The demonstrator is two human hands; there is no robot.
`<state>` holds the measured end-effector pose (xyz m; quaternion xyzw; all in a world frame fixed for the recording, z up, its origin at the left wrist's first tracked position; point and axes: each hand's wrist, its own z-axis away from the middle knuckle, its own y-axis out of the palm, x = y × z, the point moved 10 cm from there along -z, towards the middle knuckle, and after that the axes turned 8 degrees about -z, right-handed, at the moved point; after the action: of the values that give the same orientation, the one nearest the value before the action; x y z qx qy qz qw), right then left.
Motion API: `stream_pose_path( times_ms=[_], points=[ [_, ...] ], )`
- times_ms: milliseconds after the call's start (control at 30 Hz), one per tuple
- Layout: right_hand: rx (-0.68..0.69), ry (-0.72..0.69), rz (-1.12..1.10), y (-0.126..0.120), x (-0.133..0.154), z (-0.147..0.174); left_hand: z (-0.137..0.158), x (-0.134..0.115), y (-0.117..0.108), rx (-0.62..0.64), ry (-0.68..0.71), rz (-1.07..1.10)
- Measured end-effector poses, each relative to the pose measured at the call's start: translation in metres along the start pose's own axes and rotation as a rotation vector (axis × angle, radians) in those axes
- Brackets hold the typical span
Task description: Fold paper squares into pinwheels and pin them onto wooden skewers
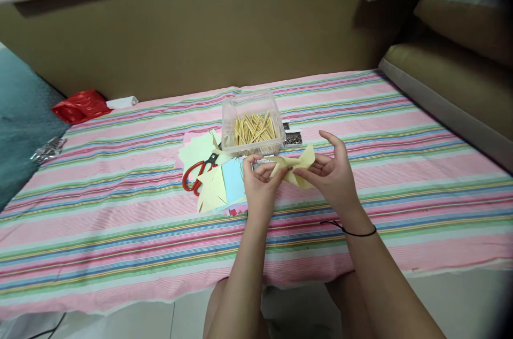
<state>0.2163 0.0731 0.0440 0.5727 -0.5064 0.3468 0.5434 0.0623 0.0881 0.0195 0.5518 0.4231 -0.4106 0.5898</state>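
pinching folded yellow paper point(300, 162) | left grip point(260, 185) and right grip point(333, 174) both clasping it | paper between them

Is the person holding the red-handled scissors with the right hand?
No, the red-handled scissors lie on the paper sheets, while the right hand and the left hand hold a folded yellow paper.

Creased striped cloth point(132, 232) covered the surface. On it sat a clear plastic box point(244, 103); paper sheets point(234, 181) lay to its left, small metal pieces point(294, 138) to its right. Farther left, I noted a red bag point(82, 106), white object point(122, 102) and shiny packet point(48, 150).
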Motion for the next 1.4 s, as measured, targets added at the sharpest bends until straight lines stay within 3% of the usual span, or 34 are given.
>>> stream_pose_path(
  times_ms=[600,1000,1400],
  points=[
    [-0.056,0.221,-0.055,-0.005,-0.017,0.000,-0.003,0.005,0.011,0.159,-0.069,-0.037],
    [-0.063,0.273,-0.053,-0.008,-0.027,0.000,-0.005,0.022,0.000,0.075,-0.165,-0.011],
    [-0.088,0.292,-0.075,-0.012,-0.027,0.001,-0.003,0.016,0.002,0.099,-0.209,0.017]
  ],
)
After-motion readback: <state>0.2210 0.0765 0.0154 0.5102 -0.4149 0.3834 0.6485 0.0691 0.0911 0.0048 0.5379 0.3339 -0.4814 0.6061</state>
